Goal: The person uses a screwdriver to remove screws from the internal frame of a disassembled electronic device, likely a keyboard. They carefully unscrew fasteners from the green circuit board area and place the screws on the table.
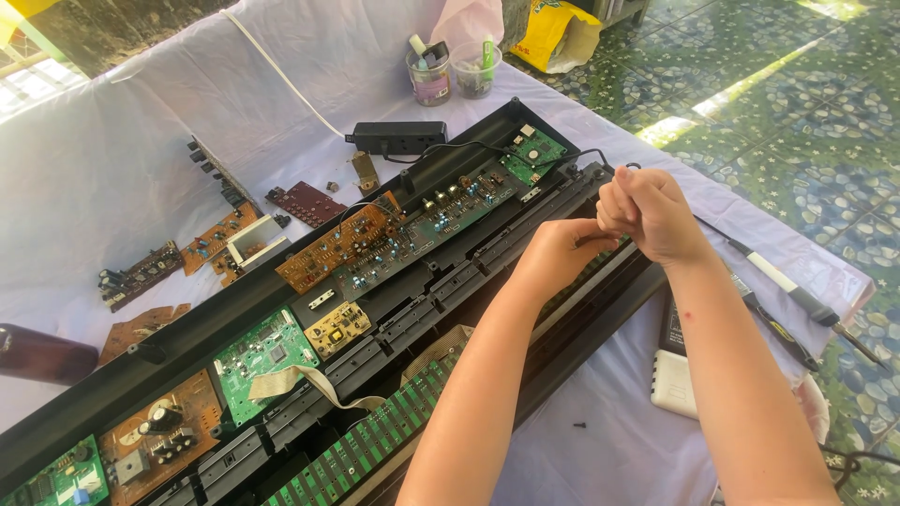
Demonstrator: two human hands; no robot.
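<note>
Head view: I log my right hand [652, 211] fisted, its grip pinching a thin black cable [572, 156], left hand [561, 251] closed just beneath it, both held above the long black opened keyboard chassis [525, 112] on the white-draped worktop [609, 440], likely keeping the lead taut.

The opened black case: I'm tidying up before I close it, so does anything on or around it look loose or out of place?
Yes. Bare circuit boards lie scattered on the white cloth left of the black case, and a small dark screw sits alone near its front edge. Both hands are clasped over the case's right end.
</note>
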